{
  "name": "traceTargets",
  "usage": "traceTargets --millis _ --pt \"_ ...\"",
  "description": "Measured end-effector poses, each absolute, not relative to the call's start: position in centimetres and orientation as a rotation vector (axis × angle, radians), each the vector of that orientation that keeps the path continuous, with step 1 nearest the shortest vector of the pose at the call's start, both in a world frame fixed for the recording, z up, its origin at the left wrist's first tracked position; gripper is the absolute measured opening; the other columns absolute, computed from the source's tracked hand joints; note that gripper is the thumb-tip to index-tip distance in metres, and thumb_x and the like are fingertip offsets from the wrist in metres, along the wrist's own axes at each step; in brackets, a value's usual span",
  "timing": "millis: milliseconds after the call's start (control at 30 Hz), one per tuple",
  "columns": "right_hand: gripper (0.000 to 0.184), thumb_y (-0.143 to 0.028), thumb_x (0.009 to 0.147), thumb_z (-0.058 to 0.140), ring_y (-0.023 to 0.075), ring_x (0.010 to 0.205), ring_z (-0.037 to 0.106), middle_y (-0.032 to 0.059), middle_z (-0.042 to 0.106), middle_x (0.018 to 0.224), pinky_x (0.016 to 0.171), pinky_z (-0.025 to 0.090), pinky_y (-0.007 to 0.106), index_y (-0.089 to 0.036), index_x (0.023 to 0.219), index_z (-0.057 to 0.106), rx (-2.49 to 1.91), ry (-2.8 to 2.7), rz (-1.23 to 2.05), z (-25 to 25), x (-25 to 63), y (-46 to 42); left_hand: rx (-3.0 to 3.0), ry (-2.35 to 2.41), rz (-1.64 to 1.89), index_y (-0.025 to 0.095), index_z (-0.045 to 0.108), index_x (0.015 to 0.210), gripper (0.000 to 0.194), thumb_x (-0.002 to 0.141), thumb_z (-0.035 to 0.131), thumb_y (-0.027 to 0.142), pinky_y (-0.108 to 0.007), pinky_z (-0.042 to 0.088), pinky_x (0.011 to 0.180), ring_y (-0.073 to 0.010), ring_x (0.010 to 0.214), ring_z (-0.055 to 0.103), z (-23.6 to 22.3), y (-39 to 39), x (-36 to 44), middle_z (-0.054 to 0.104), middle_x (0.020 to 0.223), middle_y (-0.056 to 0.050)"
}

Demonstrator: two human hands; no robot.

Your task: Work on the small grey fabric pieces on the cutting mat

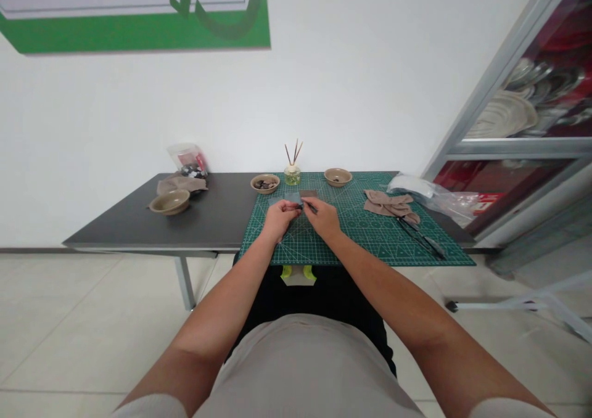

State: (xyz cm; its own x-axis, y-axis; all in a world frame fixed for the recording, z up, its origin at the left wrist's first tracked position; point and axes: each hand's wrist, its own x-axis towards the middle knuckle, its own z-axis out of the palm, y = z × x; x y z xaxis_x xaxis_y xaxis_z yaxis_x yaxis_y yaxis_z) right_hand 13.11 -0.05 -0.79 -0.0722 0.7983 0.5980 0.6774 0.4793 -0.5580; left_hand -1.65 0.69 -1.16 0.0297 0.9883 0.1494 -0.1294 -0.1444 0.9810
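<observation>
The left hand (280, 217) pinches a small dark piece (300, 206) over the green mat (361, 239); the right hand (324, 217) closes on a slim dark item (312, 209), its kind unclear. Light fingertip pressure and forearms braced on the tabletop (217, 221) would help steadiness. The wall sign's (139, 34) cropped green lettering and the red label (489, 202) are unreadable.

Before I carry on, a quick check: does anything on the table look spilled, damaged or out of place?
Nothing looks spilled or visibly damaged. Slightly untidy: the brown cloth lies crumpled on the green mat, by the right edge, with clear plastic loosely bunched behind it.
</observation>
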Motion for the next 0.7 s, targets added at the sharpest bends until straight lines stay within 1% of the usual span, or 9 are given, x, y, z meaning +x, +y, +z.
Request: traceTargets --millis 100,233,400,533,600,700 --pt "0.028 -0.024 0.091 0.051 0.0211 0.103 0.067 0.0032 0.072 0.113 0.094 0.049 0.037 -0.026 0.111 0.071 -1.266 -1.931 0.126 -0.67 12.96 -0.21 1.255 1.005 1.365 0.016 0.064 0.075 0.022 0.056 0.075 0.02 -0.029 0.048 0.071 -0.0138 0.066 0.061 -1.08 0.59 -1.62 0.067 0.07 -0.001" --pt "0.03 -0.021 0.09 0.054 0.0201 0.107 0.066 0.0039 0.071 0.116 0.096 0.049 0.035 -0.024 0.116 0.069 -1.226 -2.026 0.093 -0.51 12.76 -0.48 1.27 1.041 1.396 0.016 0.064 0.071 0.016 0.056 0.071 0.016 -0.028 0.049 0.07 -0.0141 0.065 0.062 -1.03 0.45 -1.63 0.067 0.066 0.0" --pt "0.032 -0.019 0.09 0.053 0.0203 0.11 0.065 0.0037 0.069 0.121 0.098 0.048 0.036 -0.023 0.119 0.067 -1.229 -2.07 0.059 -0.4 12.71 -0.7 1.226 1.038 1.424 0.015 0.065 0.075 0.021 0.055 0.072 0.017 -0.028 0.05 0.07 -0.0144 0.066 0.063 -1.32 0.71 -1.67 0.069 0.068 -0.001" --pt "0.037 -0.016 0.091 0.049 0.0204 0.111 0.064 0.0035 0.068 0.123 0.099 0.047 0.037 -0.024 0.124 0.064 -1.231 -2.116 0.043 -0.53 12.8 -0.62 1.226 1.027 1.429 0.015 0.067 0.073 0.019 0.056 0.073 0.021 -0.029 0.051 0.07 -0.0149 0.067 0.063 -1.57 0.92 -1.72 0.07 0.07 -0.002" --pt "0.04 -0.014 0.091 0.048 0.0202 0.114 0.062 0.0035 0.066 0.127 0.1 0.046 0.037 -0.024 0.127 0.062 -1.204 -2.147 0.022 -0.63 12.86 -0.55 1.232 1.013 1.441 0.015 0.069 0.075 0.02 0.057 0.073 0.022 -0.029 0.052 0.071 -0.0148 0.067 0.063 -1.55 0.92 -1.72 0.071 0.072 -0.003" --pt "0.042 -0.013 0.09 0.047 0.0202 0.118 0.06 0.0039 0.063 0.131 0.102 0.045 0.037 -0.022 0.129 0.061 -1.18 -2.165 -0.001 -0.7 12.9 -0.51 1.232 1.024 1.447 0.014 0.07 0.078 0.021 0.058 0.073 0.021 -0.029 0.052 0.068 -0.0138 0.063 0.062 -1.41 0.81 -1.65 0.069 0.068 -0.001"
